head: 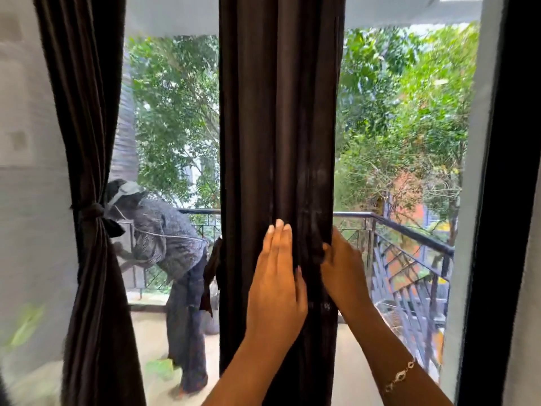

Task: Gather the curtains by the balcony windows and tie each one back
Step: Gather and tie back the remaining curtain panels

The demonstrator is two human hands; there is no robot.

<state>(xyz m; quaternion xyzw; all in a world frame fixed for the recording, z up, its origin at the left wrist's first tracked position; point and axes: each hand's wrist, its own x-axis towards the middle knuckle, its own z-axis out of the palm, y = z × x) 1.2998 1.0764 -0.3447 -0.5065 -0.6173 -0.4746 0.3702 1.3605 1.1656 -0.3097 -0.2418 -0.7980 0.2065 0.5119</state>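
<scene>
Curtains: two dark brown panels; the middle curtain (278,159) hangs from twelve to six o'clock through the centre, the left curtain (87,200) stands at nine o'clock.
Left hand (276,284): nearest, at about six o'clock; palm flat against the front folds, fingers straight and together, pressing rather than clasping.
Right hand (341,268): at about five o'clock, fingers curled round the curtain's right edge, pinching folds inward; a bracelet (399,376) sits on that wrist.
Tie-back strip (212,273): dark cloth dangling loose at the middle curtain's left edge, about eight o'clock, not yet round the bundle.
Left curtain's tie (96,215): already knotted, waist cinched.
Step in hand: gathering the middle curtain into a tight column, I judge; tying has not begun.
Next move: probably keeps one hand clamping the folds while the other reaches behind for the loose strip and brings it round.
Beyond the glass: a person (172,259) bends on the balcony near the railing (409,232); trees behind.
</scene>
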